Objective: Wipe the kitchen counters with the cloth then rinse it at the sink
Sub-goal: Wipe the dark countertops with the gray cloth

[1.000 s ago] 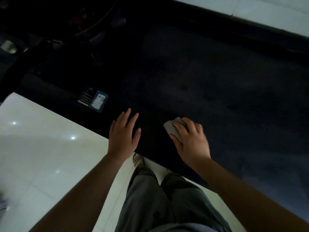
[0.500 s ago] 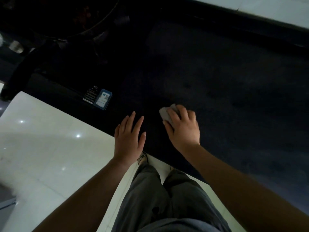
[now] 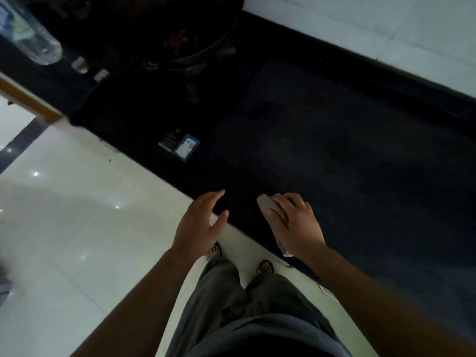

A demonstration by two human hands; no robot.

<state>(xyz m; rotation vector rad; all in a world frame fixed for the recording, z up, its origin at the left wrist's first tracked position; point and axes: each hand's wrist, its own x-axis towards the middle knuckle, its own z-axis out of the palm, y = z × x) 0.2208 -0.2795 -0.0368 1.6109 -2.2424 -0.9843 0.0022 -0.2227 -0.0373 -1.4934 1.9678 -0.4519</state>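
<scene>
A dark counter (image 3: pixel 347 155) runs diagonally across the view. My right hand (image 3: pixel 296 225) grips a bunched grey cloth (image 3: pixel 268 206) and holds it on the counter near the front edge. My left hand (image 3: pixel 199 222) hovers with straight, relaxed fingers at the counter's front edge, just left of the cloth, holding nothing. No sink is in view.
A dark wok (image 3: pixel 180 29) sits on a stove at the back left. A blue-and-white card (image 3: pixel 186 146) lies on the counter beside a dark label. A clear plastic bottle (image 3: pixel 28 34) is at top left. White tiled floor (image 3: pixel 77 228) and white wall tiles (image 3: pixel 386 29) border the counter.
My right hand has drawn the cloth back toward the counter's front edge. My left hand has slid back off the counter top to its edge. The view has shifted, showing more of the stove.
</scene>
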